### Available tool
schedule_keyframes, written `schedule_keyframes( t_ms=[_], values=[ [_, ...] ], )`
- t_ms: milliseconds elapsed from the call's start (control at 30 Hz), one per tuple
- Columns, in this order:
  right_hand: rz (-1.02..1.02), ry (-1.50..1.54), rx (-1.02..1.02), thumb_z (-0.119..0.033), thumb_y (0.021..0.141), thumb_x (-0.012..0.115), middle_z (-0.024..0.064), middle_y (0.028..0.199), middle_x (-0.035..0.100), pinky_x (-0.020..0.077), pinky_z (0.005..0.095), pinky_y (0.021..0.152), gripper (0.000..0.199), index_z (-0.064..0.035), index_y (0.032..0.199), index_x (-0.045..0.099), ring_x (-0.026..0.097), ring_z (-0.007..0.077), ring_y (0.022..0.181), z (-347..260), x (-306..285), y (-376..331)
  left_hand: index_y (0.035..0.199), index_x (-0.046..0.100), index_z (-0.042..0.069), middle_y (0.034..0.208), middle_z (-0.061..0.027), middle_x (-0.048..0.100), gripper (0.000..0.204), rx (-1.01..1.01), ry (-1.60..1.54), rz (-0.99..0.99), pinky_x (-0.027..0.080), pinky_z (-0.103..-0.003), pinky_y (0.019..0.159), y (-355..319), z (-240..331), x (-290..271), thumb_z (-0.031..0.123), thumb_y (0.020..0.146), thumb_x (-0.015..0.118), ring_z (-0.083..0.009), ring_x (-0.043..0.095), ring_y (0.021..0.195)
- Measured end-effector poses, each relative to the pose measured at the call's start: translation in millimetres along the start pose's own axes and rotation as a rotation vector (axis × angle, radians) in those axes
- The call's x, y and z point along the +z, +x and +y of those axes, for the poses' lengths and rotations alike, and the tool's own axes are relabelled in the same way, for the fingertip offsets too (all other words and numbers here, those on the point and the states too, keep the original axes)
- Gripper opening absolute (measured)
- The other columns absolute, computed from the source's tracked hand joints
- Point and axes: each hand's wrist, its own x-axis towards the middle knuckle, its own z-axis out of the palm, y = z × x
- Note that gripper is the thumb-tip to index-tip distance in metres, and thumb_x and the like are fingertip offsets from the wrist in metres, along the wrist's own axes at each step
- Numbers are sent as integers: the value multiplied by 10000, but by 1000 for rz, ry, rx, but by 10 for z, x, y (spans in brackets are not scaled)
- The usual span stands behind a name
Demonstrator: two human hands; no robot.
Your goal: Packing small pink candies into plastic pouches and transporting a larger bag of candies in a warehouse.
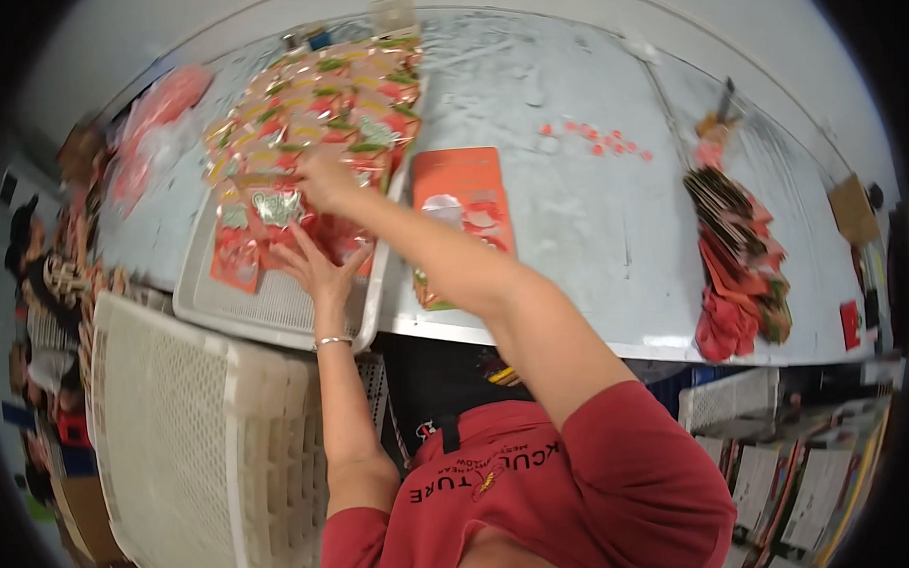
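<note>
Rows of shiny red and clear pouches (338,103) with green marks overlap in a white plastic tray (275,315) at the left of the table. My left hand (319,274) lies over the nearest pouches, fingers spread, with a bracelet at the wrist. Just beyond it, my right hand (326,183) reaches across from the right, its fingers closed at the upper edge of a pouch (280,205) with a green label. Motion blurs those fingertips a little. Beside the tray lie flat orange-red pouches (461,169).
Small red pieces (600,141) are scattered across the pale table (573,250). A row of stacked pouches (727,214) stands at the right. Pinkish plastic bags (163,109) lie at the far left. White crates (169,414) are stacked against the table's near left edge.
</note>
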Motion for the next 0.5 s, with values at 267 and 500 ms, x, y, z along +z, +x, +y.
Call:
schedule_keyframes(
  t_ms=[267,500],
  values=[
    [127,153,-5,-204,763,562,188,1088,490,372,387,872,345,-40,1063,518,450,341,1035,151,-919,-1439,1364,19,192,1321,-357,23,1083,-15,190,-17,35,-550,989,513,-350,450,511,583,699,-487,-16,1242],
    [261,-147,365,-32,727,574,156,1022,531,405,370,828,177,-28,905,569,501,310,965,1087,-1932,-3075,1336,224,164,1318,-315,133,910,92,346,114,176,-523,974,313,-100,254,519,622,662,-487,151,1198]
  ],
)
